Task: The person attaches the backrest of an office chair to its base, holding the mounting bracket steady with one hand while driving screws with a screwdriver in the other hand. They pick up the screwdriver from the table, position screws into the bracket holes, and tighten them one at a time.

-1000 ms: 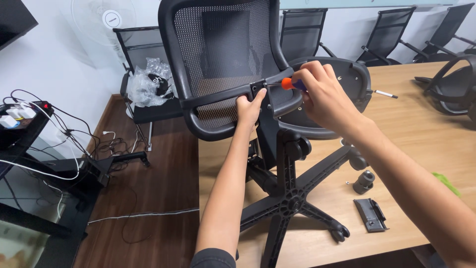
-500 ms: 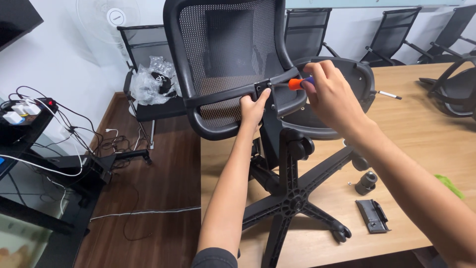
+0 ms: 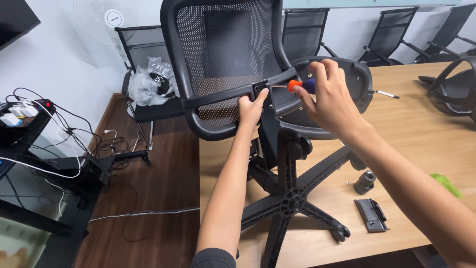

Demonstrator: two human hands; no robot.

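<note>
- Office chair (image 3: 223,54), black with a mesh back, is lying on its side on the wooden table (image 3: 421,134); its backrest is hanging out past the table's left edge, above the dark floor.
- Star base (image 3: 292,198) of the chair is facing the camera, with castors at some of the arm tips; the seat pan (image 3: 354,74) is pointing away toward the far side of the table.
- Left hand (image 3: 251,108) is gripping the black bracket where back and seat join, fingers curled closed around its edge, thumb up beside the bolt plate.
- Right hand (image 3: 327,94) is closing around a screwdriver (image 3: 297,85) with an orange and blue handle; the metal shaft is running level to the left, its tip meeting the bolt plate just beside the left hand's thumb.
- Loose parts are sitting on the table near the base: a small black cylindrical piece (image 3: 365,181) and a flat black plate (image 3: 371,214), just apart from each other.
- A pen-like tool (image 3: 386,94) is lying beyond the seat pan; a green object (image 3: 446,182) is showing at the right forearm's edge.
- More mesh chairs (image 3: 391,30) are standing behind the table; a white fan (image 3: 105,20) and a chair holding plastic wrapping (image 3: 148,82) are standing at left.
- Cables and a power strip (image 3: 20,111) are resting on the dark stand at far left.
</note>
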